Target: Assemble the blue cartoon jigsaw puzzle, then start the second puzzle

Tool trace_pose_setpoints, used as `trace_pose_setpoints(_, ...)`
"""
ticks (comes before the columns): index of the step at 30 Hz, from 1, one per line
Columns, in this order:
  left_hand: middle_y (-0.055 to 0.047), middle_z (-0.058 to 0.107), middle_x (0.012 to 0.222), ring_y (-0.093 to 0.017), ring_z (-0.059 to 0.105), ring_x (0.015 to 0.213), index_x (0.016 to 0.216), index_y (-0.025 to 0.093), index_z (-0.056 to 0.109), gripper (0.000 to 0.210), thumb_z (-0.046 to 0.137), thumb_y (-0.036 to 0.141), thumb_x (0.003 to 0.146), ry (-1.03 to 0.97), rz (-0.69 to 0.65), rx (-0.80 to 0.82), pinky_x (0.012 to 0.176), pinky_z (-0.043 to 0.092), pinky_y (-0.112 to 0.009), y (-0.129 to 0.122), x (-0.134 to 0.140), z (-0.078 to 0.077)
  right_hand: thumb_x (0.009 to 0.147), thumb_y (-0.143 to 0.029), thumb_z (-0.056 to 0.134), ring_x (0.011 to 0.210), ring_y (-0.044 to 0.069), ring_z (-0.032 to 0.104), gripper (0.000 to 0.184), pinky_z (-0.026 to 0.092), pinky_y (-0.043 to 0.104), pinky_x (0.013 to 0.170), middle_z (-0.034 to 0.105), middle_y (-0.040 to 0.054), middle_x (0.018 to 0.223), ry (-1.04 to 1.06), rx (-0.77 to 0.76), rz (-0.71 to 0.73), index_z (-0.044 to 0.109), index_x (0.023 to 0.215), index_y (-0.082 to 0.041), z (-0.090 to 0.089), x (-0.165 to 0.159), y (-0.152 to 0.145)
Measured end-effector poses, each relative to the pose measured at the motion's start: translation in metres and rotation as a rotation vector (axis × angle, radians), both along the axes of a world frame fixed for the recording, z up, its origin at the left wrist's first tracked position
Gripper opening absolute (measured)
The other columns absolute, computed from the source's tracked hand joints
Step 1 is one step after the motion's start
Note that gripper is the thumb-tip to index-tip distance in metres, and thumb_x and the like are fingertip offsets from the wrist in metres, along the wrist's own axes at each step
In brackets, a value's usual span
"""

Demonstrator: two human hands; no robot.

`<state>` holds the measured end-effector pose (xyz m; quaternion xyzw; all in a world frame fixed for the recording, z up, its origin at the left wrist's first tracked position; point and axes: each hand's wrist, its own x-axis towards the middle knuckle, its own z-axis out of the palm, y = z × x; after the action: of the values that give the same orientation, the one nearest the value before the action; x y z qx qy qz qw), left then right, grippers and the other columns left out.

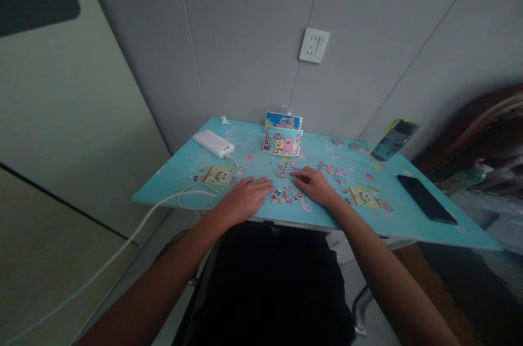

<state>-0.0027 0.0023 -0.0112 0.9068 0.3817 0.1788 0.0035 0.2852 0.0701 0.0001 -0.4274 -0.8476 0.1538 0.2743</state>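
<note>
Small colourful jigsaw pieces lie in loose groups on the blue cartoon-printed table. One group is near the front edge between my hands, another group lies just beyond, and a third group is to the right. My left hand rests flat on the table, fingers stretched toward the near pieces. My right hand has its fingers bent and drawn together at the middle pieces; whatever is between its fingertips is too small to make out. Behind the pieces stands a picture card with cartoon figures.
A white power bank with a white cable lies at the left. Toward the right are a dark phone and a tilted bottle. The grey wall with a socket borders the table's back.
</note>
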Motion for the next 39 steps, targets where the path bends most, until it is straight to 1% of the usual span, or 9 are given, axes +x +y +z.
trace_pose_setpoints(7, -0.006, 0.052, 0.152, -0.021, 0.045, 0.144, 0.139, 0.023, 0.057, 0.045, 0.043, 0.013, 0.097, 0.004, 0.004, -0.011, 0.118, 0.032, -0.047, 0.0, 0.001, 0.001, 0.093, -0.037, 0.065, 0.073, 0.017, 0.058, 0.024, 0.046, 0.032, 0.071, 0.064, 0.0046, 0.086, 0.028, -0.009, -0.008, 0.076, 0.107, -0.021, 0.003, -0.001, -0.003)
trace_pose_setpoints(17, -0.006, 0.053, 0.151, -0.021, 0.046, 0.143, 0.139, 0.023, 0.057, 0.046, 0.044, 0.011, 0.097, 0.003, 0.005, -0.015, 0.119, 0.032, -0.048, -0.002, 0.0, 0.004, 0.093, -0.047, 0.065, 0.072, 0.017, 0.058, 0.031, 0.046, 0.03, 0.069, 0.066, 0.0045, 0.088, 0.098, -0.023, -0.025, 0.075, 0.105, -0.021, 0.004, 0.001, -0.007)
trace_pose_setpoints(23, -0.006, 0.053, 0.151, -0.021, 0.046, 0.143, 0.139, 0.023, 0.057, 0.045, 0.044, 0.011, 0.097, 0.001, -0.001, -0.013, 0.119, 0.032, -0.047, -0.002, 0.0, 0.005, 0.091, -0.046, 0.067, 0.071, 0.017, 0.059, 0.029, 0.046, 0.03, 0.068, 0.07, 0.004, 0.086, 0.087, -0.04, -0.068, 0.074, 0.101, -0.02, 0.005, 0.0, -0.007)
trace_pose_setpoints(26, -0.006, 0.054, 0.15, -0.021, 0.047, 0.142, 0.139, 0.023, 0.057, 0.045, 0.044, 0.012, 0.097, -0.001, -0.002, -0.009, 0.119, 0.032, -0.046, -0.002, 0.0, 0.005, 0.091, -0.046, 0.067, 0.07, 0.017, 0.059, 0.029, 0.046, 0.031, 0.067, 0.071, 0.0031, 0.085, 0.092, -0.052, -0.085, 0.074, 0.102, -0.021, 0.004, 0.001, -0.007)
trace_pose_setpoints(30, -0.005, 0.054, 0.15, -0.02, 0.047, 0.142, 0.139, 0.024, 0.057, 0.044, 0.044, 0.013, 0.098, -0.005, -0.004, -0.002, 0.118, 0.033, -0.045, -0.002, 0.0, 0.004, 0.089, -0.047, 0.068, 0.071, 0.018, 0.061, 0.031, 0.047, 0.031, 0.069, 0.073, 0.003, 0.087, 0.153, -0.126, -0.079, 0.074, 0.106, -0.021, -0.001, 0.005, -0.003)
trace_pose_setpoints(35, -0.005, 0.054, 0.151, -0.02, 0.047, 0.142, 0.139, 0.024, 0.057, 0.044, 0.043, 0.013, 0.098, -0.011, -0.003, 0.005, 0.118, 0.033, -0.045, -0.001, -0.001, 0.003, 0.089, -0.045, 0.067, 0.075, 0.019, 0.064, 0.029, 0.05, 0.032, 0.072, 0.075, 0.0042, 0.09, 0.179, -0.172, -0.058, 0.075, 0.102, -0.02, -0.007, 0.009, 0.002)
trace_pose_setpoints(39, -0.004, 0.054, 0.15, -0.02, 0.048, 0.141, 0.138, 0.025, 0.057, 0.044, 0.043, 0.014, 0.098, -0.011, -0.002, 0.009, 0.118, 0.033, -0.045, -0.001, -0.001, 0.001, 0.091, -0.046, 0.064, 0.078, 0.02, 0.066, 0.034, 0.051, 0.034, 0.074, 0.076, 0.0056, 0.096, 0.187, -0.177, -0.056, 0.075, 0.109, -0.02, -0.007, 0.01, 0.002)
